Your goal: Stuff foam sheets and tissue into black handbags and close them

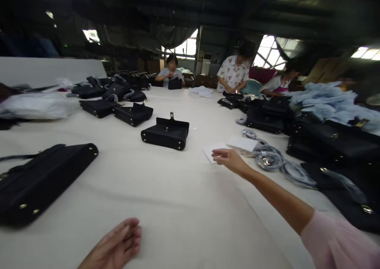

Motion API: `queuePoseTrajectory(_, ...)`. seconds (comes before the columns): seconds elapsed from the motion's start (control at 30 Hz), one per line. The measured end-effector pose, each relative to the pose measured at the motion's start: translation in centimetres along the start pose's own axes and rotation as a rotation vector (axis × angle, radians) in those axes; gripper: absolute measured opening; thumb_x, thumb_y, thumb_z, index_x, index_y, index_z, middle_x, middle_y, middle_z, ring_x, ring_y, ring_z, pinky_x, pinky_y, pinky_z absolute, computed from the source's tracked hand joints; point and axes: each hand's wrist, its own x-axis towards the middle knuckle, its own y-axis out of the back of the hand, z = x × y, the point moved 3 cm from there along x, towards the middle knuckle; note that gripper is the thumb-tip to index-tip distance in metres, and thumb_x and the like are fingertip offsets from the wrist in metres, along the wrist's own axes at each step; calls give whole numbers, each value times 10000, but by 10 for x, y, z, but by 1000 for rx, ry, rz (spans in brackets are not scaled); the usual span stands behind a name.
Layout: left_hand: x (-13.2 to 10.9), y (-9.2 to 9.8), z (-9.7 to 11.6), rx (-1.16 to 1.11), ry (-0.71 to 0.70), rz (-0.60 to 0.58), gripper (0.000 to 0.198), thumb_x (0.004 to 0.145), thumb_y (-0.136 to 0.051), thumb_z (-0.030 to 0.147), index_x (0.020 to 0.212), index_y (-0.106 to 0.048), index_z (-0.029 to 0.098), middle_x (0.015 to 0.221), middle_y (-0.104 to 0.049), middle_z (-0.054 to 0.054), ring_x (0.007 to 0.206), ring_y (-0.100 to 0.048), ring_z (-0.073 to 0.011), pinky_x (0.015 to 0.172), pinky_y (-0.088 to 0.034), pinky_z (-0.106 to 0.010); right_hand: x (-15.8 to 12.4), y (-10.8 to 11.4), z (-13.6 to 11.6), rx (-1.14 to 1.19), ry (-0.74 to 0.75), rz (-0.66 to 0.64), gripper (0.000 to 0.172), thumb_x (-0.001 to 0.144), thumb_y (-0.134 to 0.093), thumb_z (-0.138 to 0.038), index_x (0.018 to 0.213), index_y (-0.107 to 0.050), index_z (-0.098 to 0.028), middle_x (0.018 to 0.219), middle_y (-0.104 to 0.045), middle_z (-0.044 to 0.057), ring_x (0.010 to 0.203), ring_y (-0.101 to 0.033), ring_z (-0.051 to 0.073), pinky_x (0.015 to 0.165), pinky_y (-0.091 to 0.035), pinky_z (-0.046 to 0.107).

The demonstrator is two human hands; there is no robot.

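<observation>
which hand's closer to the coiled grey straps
The right hand: it is just left of the coiled grey straps, at a white sheet. The left hand is farther, low in the picture, toward its left.

The white card point(208, 148) is looking papery, smooth. The nearest black bag point(50, 174) is appearing matt, its metal studs point(23, 206) gleaming.

We're in a bag workshop: beyond the right hand point(228, 158), people point(234, 74) work at a white worktop point(166, 178) strewn with black handbags point(166, 134).
</observation>
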Motion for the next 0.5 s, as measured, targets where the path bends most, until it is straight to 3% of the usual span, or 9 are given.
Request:
queuePoseTrajectory(0.07, 2, -23, 9, 34, 56, -211, 309, 777, -731, 283, 1045, -662, 145, 964, -663, -118, 871, -621, -202, 823, -512, -343, 9, -53, -7, -199, 106, -91, 483, 764, -739, -282, 1210, -617, -144, 1162, -654, 132, 980, -659, 262, 859, -546, 405)
queuePoseTrajectory(0.1, 3, -33, 13, 56, 55, -281, 286, 820, -687, 293, 1061, -657, 141, 963, -658, -119, 860, -615, -188, 818, -504, -326, 20, -69, -13, -281, 139, -65, 503, 787, -724, -301, 1249, -590, -153, 1212, -629, 129, 1013, -645, 258, 879, -533, 393)
queuePoseTrajectory(0.23, 8, -45, 18, 136, 43, -357, 268, 830, -670, 352, 985, -669, 133, 887, -655, -113, 760, -599, -164, 736, -483, -285, 100, -101, -40, -490, 173, 165, 379, 927, -557, -355, 1237, -584, -139, 1271, -587, 126, 1132, -567, 240, 1009, -425, 382)
queuePoseTrajectory(0.3, 9, -43, 16, 146, 59, -378, 285, 792, -709, 378, 933, -671, 134, 853, -653, -107, 723, -598, -161, 701, -471, -275, 148, -112, -49, -532, 169, 179, 406, 926, -561, -372, 1260, -569, -142, 1319, -548, 123, 1235, -479, 247, 1078, -339, 385)
queuePoseTrajectory(0.4, 12, -38, 11, 118, 73, -394, 335, 757, -736, 430, 911, -666, 141, 844, -653, -108, 717, -608, -169, 699, -465, -283, 208, -134, -53, -543, 97, 39, 604, 763, -754, -432, 1261, -581, -138, 1283, -574, 126, 1226, -482, 287, 1066, -346, 390)
queuePoseTrajectory(0.5, 15, -37, 7, 107, 54, -418, 387, 730, -750, 474, 899, -659, 138, 834, -653, -110, 695, -613, -171, 696, -466, -299, 238, -153, -50, -529, -35, -121, 651, 616, -831, -515, 1092, -683, -97, 1093, -663, 141, 1067, -586, 311, 984, -422, 408)
